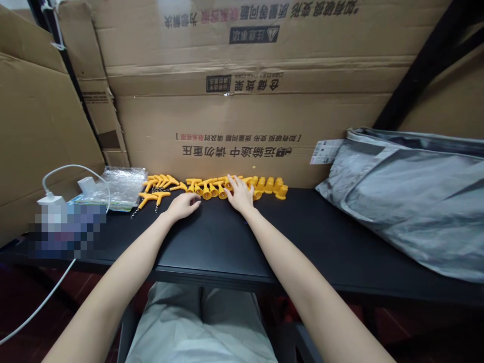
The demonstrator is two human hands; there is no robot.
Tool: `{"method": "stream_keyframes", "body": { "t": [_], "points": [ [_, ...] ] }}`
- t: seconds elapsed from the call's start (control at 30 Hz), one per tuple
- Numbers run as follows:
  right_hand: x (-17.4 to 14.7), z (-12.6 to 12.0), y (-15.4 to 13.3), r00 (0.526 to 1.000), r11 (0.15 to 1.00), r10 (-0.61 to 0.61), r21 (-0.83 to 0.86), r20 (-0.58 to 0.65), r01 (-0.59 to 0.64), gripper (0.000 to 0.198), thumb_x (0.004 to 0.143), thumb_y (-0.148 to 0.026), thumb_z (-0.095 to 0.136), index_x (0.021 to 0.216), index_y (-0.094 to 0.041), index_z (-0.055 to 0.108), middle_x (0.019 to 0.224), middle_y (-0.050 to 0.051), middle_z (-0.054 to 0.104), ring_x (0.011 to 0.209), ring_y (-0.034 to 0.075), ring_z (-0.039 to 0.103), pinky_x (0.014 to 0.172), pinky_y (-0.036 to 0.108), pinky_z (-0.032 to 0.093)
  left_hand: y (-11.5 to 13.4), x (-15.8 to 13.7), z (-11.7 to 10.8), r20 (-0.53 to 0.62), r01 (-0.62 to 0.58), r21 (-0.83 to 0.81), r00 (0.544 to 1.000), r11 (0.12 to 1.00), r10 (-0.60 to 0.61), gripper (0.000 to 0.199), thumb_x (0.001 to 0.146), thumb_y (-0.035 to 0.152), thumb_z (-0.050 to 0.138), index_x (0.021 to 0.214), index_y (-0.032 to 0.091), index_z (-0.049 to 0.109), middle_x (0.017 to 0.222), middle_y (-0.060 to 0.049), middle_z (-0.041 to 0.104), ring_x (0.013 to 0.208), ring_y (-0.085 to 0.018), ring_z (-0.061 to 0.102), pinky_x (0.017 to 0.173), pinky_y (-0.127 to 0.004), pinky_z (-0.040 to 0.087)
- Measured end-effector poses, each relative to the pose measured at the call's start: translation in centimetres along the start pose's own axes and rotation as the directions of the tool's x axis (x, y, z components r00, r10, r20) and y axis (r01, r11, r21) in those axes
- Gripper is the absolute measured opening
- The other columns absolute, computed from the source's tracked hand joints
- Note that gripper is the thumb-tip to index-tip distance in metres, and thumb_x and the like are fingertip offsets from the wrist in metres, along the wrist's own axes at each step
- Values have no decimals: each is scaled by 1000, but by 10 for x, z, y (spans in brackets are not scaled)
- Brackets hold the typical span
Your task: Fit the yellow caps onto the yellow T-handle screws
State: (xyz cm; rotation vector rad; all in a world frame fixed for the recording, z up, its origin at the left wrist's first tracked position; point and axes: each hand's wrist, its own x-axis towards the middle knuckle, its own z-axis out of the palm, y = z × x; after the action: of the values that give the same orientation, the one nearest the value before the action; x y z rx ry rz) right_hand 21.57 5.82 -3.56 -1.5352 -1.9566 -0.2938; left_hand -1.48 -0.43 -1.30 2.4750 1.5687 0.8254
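Along the back of the black table runs a row of yellow bell-shaped caps (pixel 206 191), with yellow T-shaped handles (pixel 194 181) behind some of them. My right hand (pixel 241 195) reaches over this row with its fingers spread, touching or just above the pieces; its fingertips partly cover them. Resting near the row's left end, my left hand (pixel 184 205) has loosely curled fingers, a gap between thumb and forefinger, and nothing visible in it. Farther left lie several corkscrews (pixel 145 199) with yellow T-handles and metal spirals. More yellow caps (pixel 269 185) stand upright at the right end.
Cardboard (pixel 212 118) walls the table's back. A large grey fabric bag (pixel 401 196) fills the right side. At left are clear plastic packaging (pixel 123 186), a white charger (pixel 53 209) with its cable (pixel 53 287), and a blurred-out item. The black table's (pixel 212 247) front edge is close to my lap.
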Motion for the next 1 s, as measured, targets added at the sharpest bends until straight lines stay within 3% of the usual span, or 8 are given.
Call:
{"method": "stream_keyframes", "body": {
  "t": [0.13, 0.27, 0.37, 0.5, 0.67, 0.83, 0.87, 1.0],
  "points": [
    [0, 2, 1, 999, 1000, -9, 17, 32, 9, 53, 93, -43, 36, 143, -27, 38, 151, 10, 33, 136, 32, 31, 107, 65, 15, -5, 1, -7, -185, 156, 150, 974, 976, -127, 25, 83, 26, 46, 92, 18, 67, 95, -10, 67, 91, -23, 60, 82, -35, 46],
    [0, 0, 2, 1000, 999, 4, 35, 11, -4, 54, 94, -42, 33, 145, -24, 35, 152, 10, 31, 137, 31, 28, 107, 65, 12, -18, -2, -18, -374, 453, 287, 864, 844, -337, 30, 82, 20, 46, 106, 14, 63, 112, -20, 62, 107, -35, 55, 88, -50, 42],
    [3, -6, 9, 996, 999, 20, 45, -84, -16, 53, 94, -39, 31, 144, -23, 35, 150, 10, 34, 137, 29, 29, 108, 63, 12, -30, -5, -22, -324, 578, 313, 811, 754, -487, 34, 78, 15, 49, 109, 13, 61, 118, -22, 58, 110, -39, 53, 87, -54, 41],
    [8, -19, 32, 953, 993, 110, 65, -282, -95, 50, 93, -32, 26, 139, -18, 40, 147, 13, 39, 134, 27, 32, 109, 56, 15, -40, -4, -21, -214, 555, 332, 831, 762, -513, 30, 77, 11, 49, 103, 15, 64, 112, -20, 61, 108, -36, 55, 87, -49, 43],
    [5, -25, 79, 788, 904, 428, 217, -443, -369, 46, 85, -21, 33, 127, -15, 50, 139, 17, 44, 128, 28, 37, 101, 49, 31, -44, 0, -17, -150, 453, 309, 892, 836, -427, 36, 73, 5, 49, 102, 16, 66, 107, -15, 62, 102, -27, 58, 88, -37, 45],
    [-4, -20, 109, 467, 543, 840, 434, -277, -719, 35, 76, -10, 36, 91, -19, 66, 126, 11, 54, 118, 27, 47, 96, 44, 37, -35, -1, -18, -93, 443, 373, 892, 815, -442, 40, 76, 9, 48, 111, 20, 65, 117, -12, 58, 115, -28, 50, 93, -38, 44],
    [-4, -19, 111, 458, 513, 858, 424, -233, -746, 33, 76, -10, 37, 88, -19, 66, 125, 9, 55, 117, 25, 48, 98, 43, 37, -32, -1, -19, -80, 453, 387, 884, 803, -460, 40, 77, 10, 48, 112, 21, 65, 120, -12, 57, 119, -28, 48, 95, -40, 43],
    [-3, -15, 114, 581, 584, 809, 242, -91, -775, 32, 77, -14, 45, 98, -22, 68, 135, 6, 49, 130, 25, 36, 108, 46, 25, -24, -2, -20, 28, 468, 394, 854, 791, -520, 43, 80, 11, 44, 118, 24, 61, 131, -10, 52, 121, -29, 47, 101, -48, 38]
  ]
}}
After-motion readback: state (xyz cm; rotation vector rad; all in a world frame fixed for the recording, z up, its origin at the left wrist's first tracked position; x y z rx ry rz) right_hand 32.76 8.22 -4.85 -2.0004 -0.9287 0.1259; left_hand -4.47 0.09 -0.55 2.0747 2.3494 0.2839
